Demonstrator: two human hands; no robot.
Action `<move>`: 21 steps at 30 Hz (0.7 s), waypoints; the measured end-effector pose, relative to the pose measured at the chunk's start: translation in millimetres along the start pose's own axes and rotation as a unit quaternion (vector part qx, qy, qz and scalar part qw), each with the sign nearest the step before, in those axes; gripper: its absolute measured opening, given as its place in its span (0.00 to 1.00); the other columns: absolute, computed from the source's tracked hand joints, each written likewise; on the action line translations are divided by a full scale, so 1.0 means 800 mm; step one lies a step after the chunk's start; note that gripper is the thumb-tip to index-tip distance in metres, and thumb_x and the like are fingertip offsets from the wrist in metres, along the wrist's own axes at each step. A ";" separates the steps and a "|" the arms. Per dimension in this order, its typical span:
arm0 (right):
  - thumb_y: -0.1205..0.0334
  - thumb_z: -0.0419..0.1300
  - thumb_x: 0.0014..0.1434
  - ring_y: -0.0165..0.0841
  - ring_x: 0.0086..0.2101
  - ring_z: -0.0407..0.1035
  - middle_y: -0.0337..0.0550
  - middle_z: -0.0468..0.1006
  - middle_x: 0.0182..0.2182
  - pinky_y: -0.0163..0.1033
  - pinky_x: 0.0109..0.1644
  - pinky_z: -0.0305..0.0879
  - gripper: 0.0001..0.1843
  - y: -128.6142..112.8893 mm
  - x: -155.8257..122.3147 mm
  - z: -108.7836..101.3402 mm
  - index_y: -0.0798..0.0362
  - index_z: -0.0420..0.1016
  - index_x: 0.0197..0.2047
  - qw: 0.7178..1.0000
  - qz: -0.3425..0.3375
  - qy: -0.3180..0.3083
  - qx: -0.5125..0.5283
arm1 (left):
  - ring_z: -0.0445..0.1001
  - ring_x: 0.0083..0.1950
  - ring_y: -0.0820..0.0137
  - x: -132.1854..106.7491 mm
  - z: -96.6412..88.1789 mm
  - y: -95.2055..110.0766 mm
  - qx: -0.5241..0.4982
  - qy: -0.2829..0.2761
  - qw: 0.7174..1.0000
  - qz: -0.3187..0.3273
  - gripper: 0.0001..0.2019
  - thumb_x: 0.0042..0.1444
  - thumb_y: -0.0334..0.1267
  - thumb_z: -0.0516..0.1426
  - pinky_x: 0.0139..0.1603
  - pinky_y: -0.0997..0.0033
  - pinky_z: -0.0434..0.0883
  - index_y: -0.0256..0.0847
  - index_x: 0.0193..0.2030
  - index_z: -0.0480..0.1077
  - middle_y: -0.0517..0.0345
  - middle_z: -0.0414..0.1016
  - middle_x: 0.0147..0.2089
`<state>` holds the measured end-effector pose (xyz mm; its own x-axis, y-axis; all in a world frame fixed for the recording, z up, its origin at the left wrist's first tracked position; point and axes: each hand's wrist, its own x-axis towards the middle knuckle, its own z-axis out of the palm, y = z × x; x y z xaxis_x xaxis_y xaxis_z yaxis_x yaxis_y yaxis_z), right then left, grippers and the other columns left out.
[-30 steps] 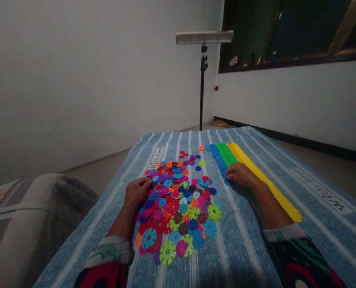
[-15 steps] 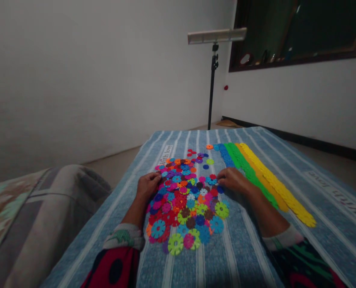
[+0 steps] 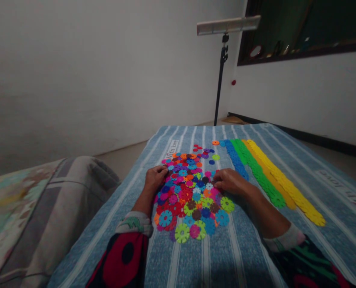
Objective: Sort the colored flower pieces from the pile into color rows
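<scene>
A heap of flat, flower-shaped plastic discs [image 3: 191, 196] in many colours lies on a blue striped cloth [image 3: 244, 248]. My left hand [image 3: 155, 177] rests at the heap's left edge, fingers curled over the discs. My right hand [image 3: 229, 182] lies on the heap's right edge, fingers bent down onto the pieces; what it pinches is hidden. To the right run sorted rows of discs: blue [image 3: 236, 162], green [image 3: 257, 170], orange [image 3: 269, 176] and yellow [image 3: 286, 184].
A few loose discs [image 3: 209, 154] lie beyond the heap. A grey folded blanket [image 3: 55, 212] sits at the left. A light stand [image 3: 221, 72] rises behind the cloth near the wall corner, with a dark window ledge [image 3: 304, 48] at the upper right.
My right hand has left the blue row and moved left onto the heap's right edge. The view has swung left, so everything sits further right in the frame.
</scene>
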<state>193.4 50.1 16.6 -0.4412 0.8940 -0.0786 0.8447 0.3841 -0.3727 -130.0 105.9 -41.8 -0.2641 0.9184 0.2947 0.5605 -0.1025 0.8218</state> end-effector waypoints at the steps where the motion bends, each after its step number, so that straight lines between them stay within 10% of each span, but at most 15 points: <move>1: 0.66 0.59 0.54 0.32 0.31 0.70 0.42 0.80 0.29 0.34 0.32 0.52 0.08 -0.001 0.000 0.000 0.53 0.81 0.33 1.000 -0.005 -0.004 0.022 | 0.79 0.39 0.61 0.000 0.000 -0.001 0.002 -0.005 1.000 -0.001 0.10 0.41 0.43 0.60 0.45 0.67 0.73 0.40 0.26 0.79 0.56 0.83 0.34; 21: 0.56 0.66 0.56 0.36 0.43 0.65 0.42 0.72 0.41 0.39 0.45 0.54 0.08 -0.073 -0.007 0.055 0.52 0.77 0.34 0.964 -0.264 0.029 -0.024 | 0.74 0.30 0.67 -0.012 0.001 0.006 -0.029 -0.024 0.999 -0.008 0.12 0.42 0.44 0.58 0.33 0.72 0.69 0.38 0.25 0.78 0.59 0.78 0.24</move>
<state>133.1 12.5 -2.2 -0.7971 0.5812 0.1637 0.5201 0.7986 -0.3030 -123.9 96.8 -40.9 -0.2339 0.9372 0.2586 0.5095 -0.1084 0.8536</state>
